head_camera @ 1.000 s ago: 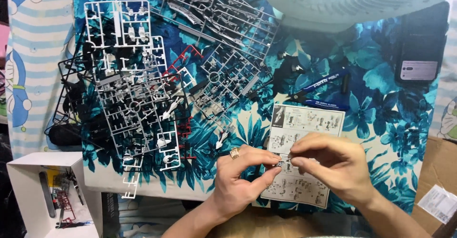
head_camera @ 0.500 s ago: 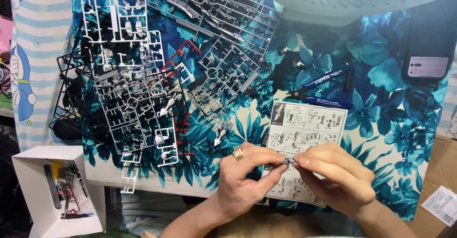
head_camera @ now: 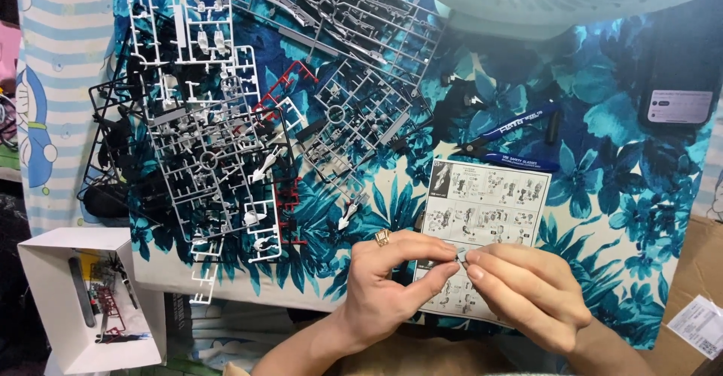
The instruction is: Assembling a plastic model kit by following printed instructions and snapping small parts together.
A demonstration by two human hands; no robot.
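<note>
- At the left, off the desk's edge, an open white cardboard box sits lower down, holding dark tools and red scraps.
- On the blue floral cloth over the desk, white, grey, black and red plastic model-kit part frames fill the far-left corner.
- Our left hand, a gold ring on one finger, closes thumb and forefinger on a tiny grey plastic part at the near edge.
- That part hangs over the printed black-and-white instruction sheet.
- Our right hand pinches the same part from the other side, fingertips touching the left hand's.
- Blue-handled nippers lie just beyond the sheet; a dark phone rests at the far-right corner.
- Risk, as we judge it: the part is so small that uneven pressure could flick it away into the busy pattern, or snap a peg.
- Compared with half a second ago, both hands pinch the part at the same spot; only the view sits slightly differently.
</note>
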